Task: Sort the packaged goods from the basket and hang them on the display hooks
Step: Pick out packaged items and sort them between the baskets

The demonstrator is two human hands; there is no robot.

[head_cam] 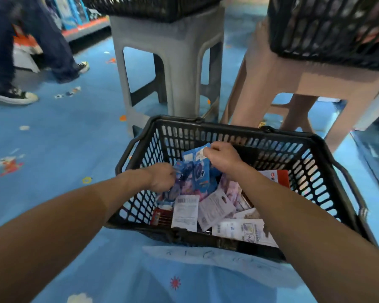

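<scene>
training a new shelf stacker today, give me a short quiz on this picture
1. True or false: the right hand pinches the top of a blue packet.
2. What sits on the grey stool? A) an upper basket B) a ladder C) nothing
3. Which hand grips packets low in the near basket?
Key: 1 true; 2 A; 3 the left hand
</scene>
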